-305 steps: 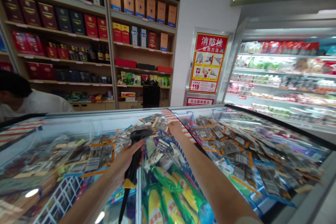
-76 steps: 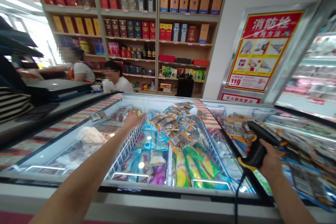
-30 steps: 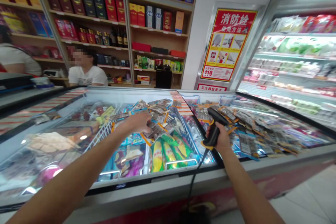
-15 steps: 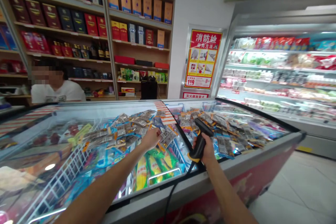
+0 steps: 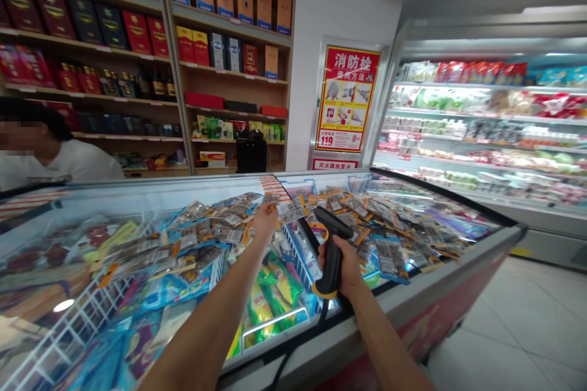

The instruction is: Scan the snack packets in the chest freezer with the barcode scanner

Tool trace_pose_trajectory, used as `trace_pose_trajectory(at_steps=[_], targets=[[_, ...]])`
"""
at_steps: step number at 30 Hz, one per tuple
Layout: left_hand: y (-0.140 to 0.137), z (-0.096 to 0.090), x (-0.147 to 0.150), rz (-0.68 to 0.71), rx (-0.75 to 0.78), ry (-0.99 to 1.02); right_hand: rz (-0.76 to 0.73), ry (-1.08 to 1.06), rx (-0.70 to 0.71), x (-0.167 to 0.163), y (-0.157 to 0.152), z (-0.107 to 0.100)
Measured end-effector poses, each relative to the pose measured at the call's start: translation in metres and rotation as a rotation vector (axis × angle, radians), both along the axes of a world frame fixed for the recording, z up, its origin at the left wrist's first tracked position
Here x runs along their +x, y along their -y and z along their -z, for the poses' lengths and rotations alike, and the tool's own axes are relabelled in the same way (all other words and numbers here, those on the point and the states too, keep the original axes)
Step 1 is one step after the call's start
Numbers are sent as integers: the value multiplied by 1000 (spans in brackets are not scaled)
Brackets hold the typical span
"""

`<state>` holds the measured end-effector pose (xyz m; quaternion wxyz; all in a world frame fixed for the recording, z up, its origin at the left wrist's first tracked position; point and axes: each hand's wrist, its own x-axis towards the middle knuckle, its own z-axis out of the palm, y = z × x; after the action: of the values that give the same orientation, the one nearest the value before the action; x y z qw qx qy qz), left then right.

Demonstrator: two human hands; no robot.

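Observation:
My right hand is wrapped round the grip of a black and yellow barcode scanner, its head tilted up and to the left. A cable runs down from the scanner's base. With closed fingers my left hand pinches a small snack packet, which has a silvery label side and orange edges. That packet is just left of the scanner head. Many similar packets lie in a loose pile on the freezer's glass top under and beyond my left hand. Another pile spreads to the right of the scanner.
The chest freezer has a grey rim and white wire baskets inside. Green and yellow bags show through the glass. A person in a white shirt is behind it at left. Stocked shelves and a lit fridge stand beyond.
The packet in my left hand has come up toward the scanner head. My right hand and the scanner have shifted a little left in view, and the whole view has turned slightly right.

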<state>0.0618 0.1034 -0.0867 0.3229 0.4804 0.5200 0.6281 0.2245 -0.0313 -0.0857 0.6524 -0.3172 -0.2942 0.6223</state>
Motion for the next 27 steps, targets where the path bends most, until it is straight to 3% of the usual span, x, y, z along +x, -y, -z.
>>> trace_pose_trajectory(at_steps=[5,11,19,27], targets=[[-5,4,4,7,-46,15,-5,-22,-41,1,-4,0],[-7,9,5,46,-81,182,-19,-129,-119,-5,-4,-10],[-9,16,2,83,-27,170,-91,-174,-69,-10,-8,-10],[-7,15,3,79,-12,196,-61,-193,-82,-6,-6,-8]])
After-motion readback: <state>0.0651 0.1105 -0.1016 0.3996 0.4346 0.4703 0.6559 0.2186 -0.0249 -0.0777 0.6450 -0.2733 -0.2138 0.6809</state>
